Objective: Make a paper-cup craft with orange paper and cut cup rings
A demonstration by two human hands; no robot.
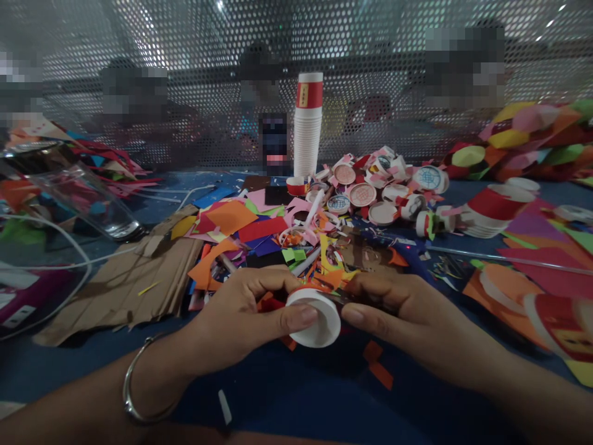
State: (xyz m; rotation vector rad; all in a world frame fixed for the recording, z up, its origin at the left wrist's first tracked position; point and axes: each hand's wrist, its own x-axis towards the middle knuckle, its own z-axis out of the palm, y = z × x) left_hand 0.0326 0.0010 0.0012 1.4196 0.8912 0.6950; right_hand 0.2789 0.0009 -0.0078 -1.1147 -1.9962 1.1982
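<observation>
A small white paper cup bottom [317, 318] with a red rim sits between both hands, just above the blue table [296, 389]. My left hand [241, 315], with a metal bangle [134, 395] on the wrist, is closed on the cup's left side, thumb across its face. Closed as well, my right hand [398, 315] pinches the cup's right edge together with something thin and dark that I cannot make out. Orange paper scraps [380, 364] lie beneath the hands.
Coloured paper offcuts [259, 235] cover the middle. Brown cardboard [134, 278] lies left, by a clear plastic container [78, 198]. A tall stack of cups [308, 123] stands at the back, cut cup bottoms [370, 191] to its right. A perforated metal screen [194, 49] closes the far side.
</observation>
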